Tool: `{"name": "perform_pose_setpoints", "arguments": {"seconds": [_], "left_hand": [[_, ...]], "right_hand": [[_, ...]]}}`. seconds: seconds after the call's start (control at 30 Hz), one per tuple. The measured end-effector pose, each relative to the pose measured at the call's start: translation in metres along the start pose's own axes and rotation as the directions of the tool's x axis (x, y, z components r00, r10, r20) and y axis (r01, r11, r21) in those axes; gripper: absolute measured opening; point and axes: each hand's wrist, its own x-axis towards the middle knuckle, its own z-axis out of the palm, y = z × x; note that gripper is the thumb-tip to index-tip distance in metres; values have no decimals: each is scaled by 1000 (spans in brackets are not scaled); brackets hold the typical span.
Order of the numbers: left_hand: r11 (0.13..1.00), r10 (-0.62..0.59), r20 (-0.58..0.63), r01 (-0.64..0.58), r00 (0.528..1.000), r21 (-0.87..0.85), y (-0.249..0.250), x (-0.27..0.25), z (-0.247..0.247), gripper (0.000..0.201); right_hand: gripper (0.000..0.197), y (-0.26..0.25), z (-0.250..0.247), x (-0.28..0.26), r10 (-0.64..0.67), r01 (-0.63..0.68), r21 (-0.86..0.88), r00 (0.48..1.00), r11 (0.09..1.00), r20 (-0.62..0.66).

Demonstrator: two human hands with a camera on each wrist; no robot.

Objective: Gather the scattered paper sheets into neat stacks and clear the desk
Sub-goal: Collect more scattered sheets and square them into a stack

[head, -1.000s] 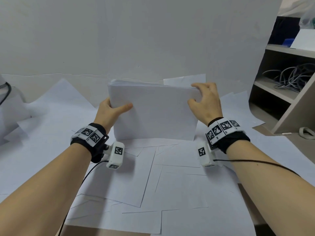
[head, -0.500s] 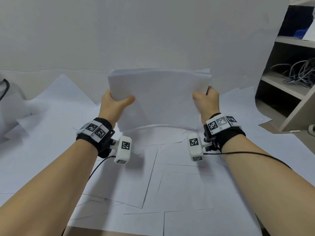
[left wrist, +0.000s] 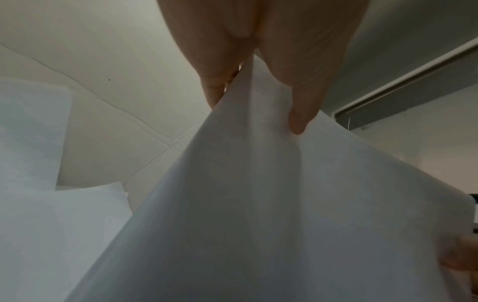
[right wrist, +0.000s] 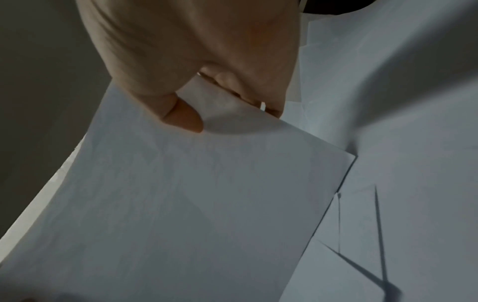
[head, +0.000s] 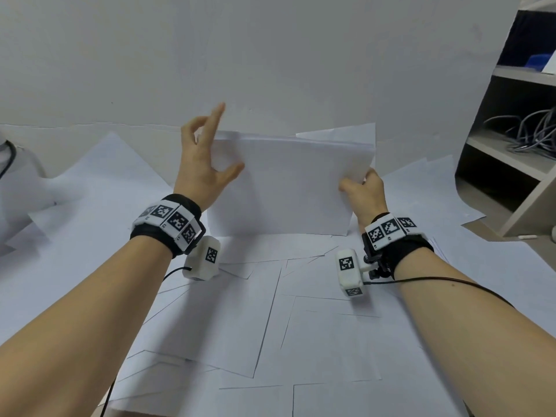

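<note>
Standing on its long bottom edge among loose sheets [head: 210, 320] that cover the desk [head: 529, 254], a stack [head: 288, 188] of white paper is held upright in front of a person. Their right hand [head: 365, 191] pinches its right edge, thumb in front and fingers curled behind. The left hand [head: 204, 164] is at the upper left corner, forefinger stretched up (the wrist view shows the thumb in front and fingers behind the edge, so it looks like a light pinch). A few sheets jut out unevenly along the top. Paper like this is light, limp and slippery sheet against sheet; it bows if held by one corner. It likely handles best gripped on both short sides, loosely enough for sheets to settle. Shelves [head: 511, 145] with cables stand to the right.
</note>
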Motion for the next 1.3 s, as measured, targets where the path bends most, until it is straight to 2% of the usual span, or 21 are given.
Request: {"name": "perform_pose_setpoints", "arguments": {"seconds": [0.1, 0.17, 0.4, 0.47, 0.5, 0.53, 0.6, 0.63, 0.7, 0.8, 0.9, 0.97, 1.03, 1.13, 1.2, 1.3], "left_hand": [[997, 16, 16, -17, 1000, 80, -11, 0, -1, 56], [997, 4, 14, -5, 1000, 79, -13, 1, -3, 47], [1000, -20, -79, 19, 997, -11, -14, -2, -7, 37], [998, -54, -101, 50, 993, -48, -11, -3, -8, 47], [988, -117, -101, 106, 988, -109, -10, -3, -10, 58], [960, -218, -86, 198, 972, -199, -11, -3, -10, 72], [813, -456, 40, 434, 889, -387, -14, -3, -10, 92], [725, -515, 134, 514, 846, -459, -17, -5, -6, 96], [641, -515, 264, 571, 815, -513, -21, -10, 4, 85], [659, -528, 217, 557, 821, -505, -19, -12, 16, 57], [670, -547, 164, 547, 821, -502, -21, -7, 18, 41], [663, -556, 177, 562, 812, -495, -24, -8, 21, 44], [655, -577, 207, 599, 790, -460, -29, -16, 25, 49], [645, -614, 231, 648, 755, -405, -33, -23, 30, 40], [657, -614, 230, 651, 755, -380, -33, -22, 31, 34], [675, -625, 208, 655, 753, -341, -32, -19, 29, 36]], "right_hand": [[26, 5, -1, 4, 4, -3, -29, 1000, 1000, 26], [19, 6, -3, 5, 3, -2, -16, 999, 1000, 40], [27, 3, -2, 4, 24, -28, 53, 997, 998, 72], [22, 3, -1, 5, 26, -31, 63, 997, 998, 77], [21, 3, -1, 5, 25, -30, 64, 997, 998, 79], [20, 3, -1, 5, 24, -30, 64, 997, 997, 80], [19, 2, -1, 4, 23, -29, 77, 996, 997, 82], [17, 2, -1, 5, 28, -36, 88, 996, 995, 84], [19, 3, 1, 5, 48, -59, 120, 995, 991, 91], [20, 3, 6, 5, 63, -71, 175, 997, 982, 53], [18, 0, 7, 7, 53, -55, 191, 998, 980, 18], [18, 3, 8, 9, 55, -59, 155, 998, 986, 29], [26, 10, 8, 10, 94, -97, 103, 995, 990, 38], [22, 14, 9, 10, 142, -143, 26, 989, 989, 32], [22, 15, 10, 11, 130, -129, -34, 991, 991, 19], [20, 9, 8, 8, 75, -68, -155, 997, 986, 36]]}}
